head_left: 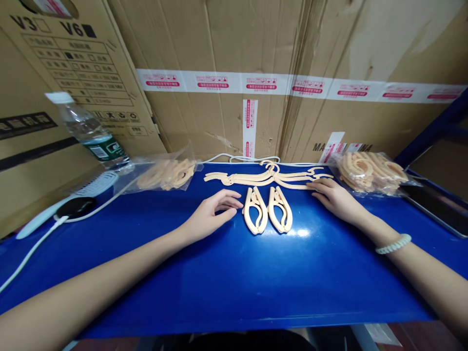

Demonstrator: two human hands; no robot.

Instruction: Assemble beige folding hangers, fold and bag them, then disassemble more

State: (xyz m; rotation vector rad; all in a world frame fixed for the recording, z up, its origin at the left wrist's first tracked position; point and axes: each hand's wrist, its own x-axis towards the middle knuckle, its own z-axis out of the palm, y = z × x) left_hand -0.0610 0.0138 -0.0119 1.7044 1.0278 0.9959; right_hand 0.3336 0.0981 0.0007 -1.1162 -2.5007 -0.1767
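Our left hand (212, 213) is loosely curled, holding nothing, just beside two folded hangers (263, 217) on the blue table (219, 282). Our right hand (338, 199) has its fingertips at the spread hangers (256, 183) behind; we cannot tell whether it grips one.

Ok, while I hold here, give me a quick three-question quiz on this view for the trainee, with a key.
1. True or false: the bracelet is on the same arm as the left hand.
2. Which lie directly between the left hand and the right hand?
A: the water bottle
B: two folded clothes hangers
C: the bagged hangers
3. Fill in: of the two hands, the ____ one has its fingertips at an end of the unfolded clothes hangers.

Key: 1, false, it is on the right wrist; 2, B; 3, right.
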